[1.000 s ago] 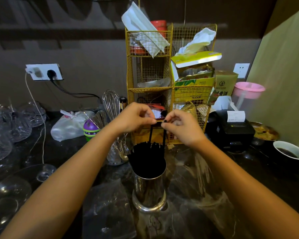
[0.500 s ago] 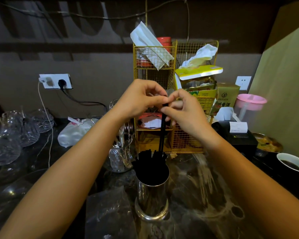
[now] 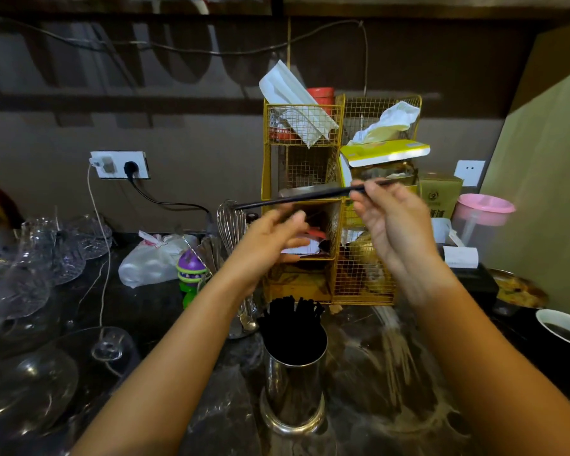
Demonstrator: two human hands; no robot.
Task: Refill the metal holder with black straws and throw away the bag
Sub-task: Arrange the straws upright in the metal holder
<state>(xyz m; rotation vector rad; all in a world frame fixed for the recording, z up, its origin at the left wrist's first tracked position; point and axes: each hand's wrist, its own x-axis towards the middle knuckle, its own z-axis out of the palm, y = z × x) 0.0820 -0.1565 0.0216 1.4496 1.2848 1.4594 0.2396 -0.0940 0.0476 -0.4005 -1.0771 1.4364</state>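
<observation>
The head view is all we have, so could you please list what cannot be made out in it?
- Left hand: motion-blurred; whether it holds anything is unclear.
- Black straw in the right hand: its right end is blurred, hidden behind the fingers.
- Straws in the metal holder: too dark to count.
- Bag: not identifiable on the dark counter.

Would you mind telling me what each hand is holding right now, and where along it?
The right hand pinches a black straw near its right end. The left hand is open and holds nothing.
</observation>
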